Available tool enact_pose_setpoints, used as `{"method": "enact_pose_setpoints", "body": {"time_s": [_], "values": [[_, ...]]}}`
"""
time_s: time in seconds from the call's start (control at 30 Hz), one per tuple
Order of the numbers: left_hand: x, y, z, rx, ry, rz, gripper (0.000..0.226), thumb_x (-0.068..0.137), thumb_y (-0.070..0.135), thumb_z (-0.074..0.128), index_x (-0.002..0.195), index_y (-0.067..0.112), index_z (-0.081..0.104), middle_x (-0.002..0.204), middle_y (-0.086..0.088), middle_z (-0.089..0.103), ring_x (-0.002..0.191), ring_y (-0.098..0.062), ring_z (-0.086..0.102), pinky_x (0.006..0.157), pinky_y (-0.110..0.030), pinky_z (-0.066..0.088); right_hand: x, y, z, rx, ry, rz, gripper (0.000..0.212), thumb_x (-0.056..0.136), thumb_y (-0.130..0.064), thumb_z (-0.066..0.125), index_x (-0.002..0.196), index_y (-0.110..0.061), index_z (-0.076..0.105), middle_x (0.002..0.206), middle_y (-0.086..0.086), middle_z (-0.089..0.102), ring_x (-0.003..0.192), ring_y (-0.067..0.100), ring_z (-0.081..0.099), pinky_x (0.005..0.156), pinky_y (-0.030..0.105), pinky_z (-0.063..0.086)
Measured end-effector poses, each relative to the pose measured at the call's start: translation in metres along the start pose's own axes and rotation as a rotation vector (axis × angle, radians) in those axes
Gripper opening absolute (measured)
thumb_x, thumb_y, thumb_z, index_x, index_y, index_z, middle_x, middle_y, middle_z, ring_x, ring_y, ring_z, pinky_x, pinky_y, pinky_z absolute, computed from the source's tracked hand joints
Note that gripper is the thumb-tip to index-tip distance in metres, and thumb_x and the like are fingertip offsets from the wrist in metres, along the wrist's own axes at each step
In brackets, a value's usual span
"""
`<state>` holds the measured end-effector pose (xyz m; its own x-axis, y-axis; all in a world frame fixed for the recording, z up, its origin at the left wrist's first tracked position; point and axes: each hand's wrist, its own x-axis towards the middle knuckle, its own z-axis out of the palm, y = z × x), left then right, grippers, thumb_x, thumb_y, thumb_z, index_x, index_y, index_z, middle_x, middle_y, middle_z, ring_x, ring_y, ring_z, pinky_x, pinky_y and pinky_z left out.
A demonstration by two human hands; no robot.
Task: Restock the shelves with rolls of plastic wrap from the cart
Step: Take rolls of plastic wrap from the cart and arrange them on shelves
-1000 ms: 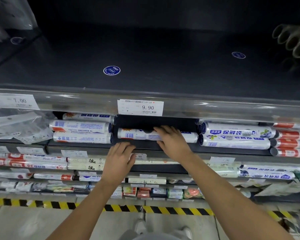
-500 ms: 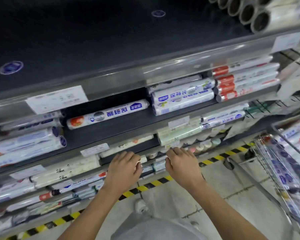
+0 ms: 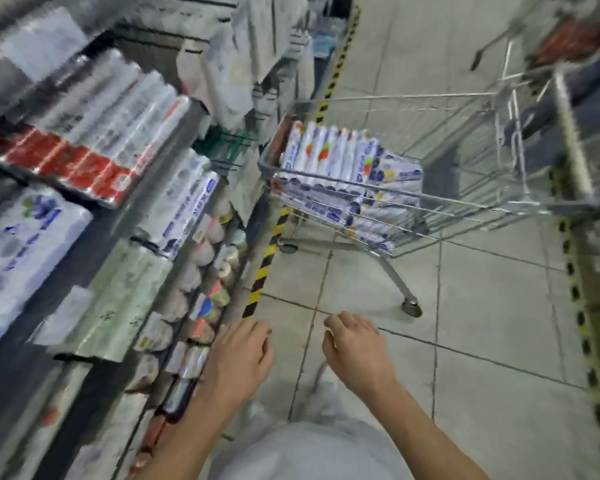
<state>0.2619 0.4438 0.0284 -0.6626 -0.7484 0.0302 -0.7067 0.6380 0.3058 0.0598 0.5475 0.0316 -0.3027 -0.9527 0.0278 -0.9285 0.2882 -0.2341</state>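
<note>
Both hands hang low over the tiled floor (image 3: 499,306) and hold nothing. The left hand (image 3: 239,358) is back-up beside the bottom shelf, its fingers loosely curled downward and close together. The right hand (image 3: 355,348) is just beside it, apart from it, with the fingers bent under in a slack curl and nothing pinched between them.

The rolls of plastic wrap (image 3: 333,154) lie stacked in the front end of a wire cart (image 3: 395,97), which stands on the aisle ahead of the hands and well apart from them. The rolls are white with blue print and small red and yellow marks. The writing on them is too blurred to read.

On the left run the shelves (image 3: 177,133), crowded with more rolls: a row with red ends (image 3: 84,161) on an upper level, white rolls with blue labels (image 3: 184,202) below them, and a pale greenish pack lower still. All of it is smeared by motion, so no brand or price can be made out. A yellow and black striped tape (image 3: 267,258) runs along the floor at the foot of the shelves.
</note>
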Motion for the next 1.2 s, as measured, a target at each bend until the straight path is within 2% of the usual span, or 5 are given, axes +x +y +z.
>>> {"method": "enact_pose_setpoints", "body": {"time_s": [0.23,0.53,0.77,1.0,1.2], "values": [[0.067,0.063,0.031,-0.022,-0.064,0.149,0.028,0.086,0.034,0.043,0.085,0.022,0.068,0.08,0.006,0.061,0.074,-0.02,0.062,0.064,-0.037,0.051,-0.011,0.082,-0.007,0.022,-0.019,0.204,0.014,0.069,-0.017,0.075,0.079,-0.02,0.067,0.074,-0.004,0.064,0.067,0.022,0.063,0.061,0.034,0.053],[0.119,0.093,0.033,-0.042,-0.038,0.078,0.018,0.087,0.028,0.05,0.083,0.022,0.066,0.079,0.01,0.059,0.072,-0.013,0.054,0.064,-0.026,0.034,0.077,0.141,-0.025,0.033,-0.038,0.118,0.01,0.084,-0.022,0.061,0.087,-0.017,0.068,0.077,0.001,0.064,0.07,0.029,0.063,0.061,0.036,0.049],[0.162,0.073,0.035,-0.061,-0.073,-0.002,0.007,0.08,0.018,0.071,0.085,0.022,0.067,0.078,0.01,0.06,0.068,-0.015,0.057,0.062,-0.027,0.043,0.204,0.16,-0.043,-0.013,-0.012,0.071,0.008,0.081,-0.018,0.069,0.085,-0.011,0.068,0.076,0.007,0.066,0.067,0.033,0.064,0.056,0.033,0.045],[0.271,0.041,0.036,-0.075,-0.034,0.018,0.019,0.086,0.026,0.047,0.081,0.021,0.065,0.076,0.007,0.057,0.069,-0.017,0.055,0.06,-0.032,0.044,0.291,0.178,-0.042,-0.04,-0.035,0.097,0.012,0.076,-0.015,0.072,0.076,-0.012,0.06,0.07,0.006,0.062,0.063,0.033,0.061,0.052,0.032,0.036],[0.399,0.027,0.016,-0.094,-0.059,0.137,0.023,0.086,0.029,0.045,0.086,0.019,0.066,0.081,0.005,0.059,0.074,-0.019,0.056,0.066,-0.035,0.046,0.323,0.189,-0.034,-0.034,-0.041,0.17,0.004,0.08,-0.018,0.066,0.081,-0.017,0.063,0.074,0.001,0.061,0.064,0.028,0.06,0.055,0.037,0.048]]}}
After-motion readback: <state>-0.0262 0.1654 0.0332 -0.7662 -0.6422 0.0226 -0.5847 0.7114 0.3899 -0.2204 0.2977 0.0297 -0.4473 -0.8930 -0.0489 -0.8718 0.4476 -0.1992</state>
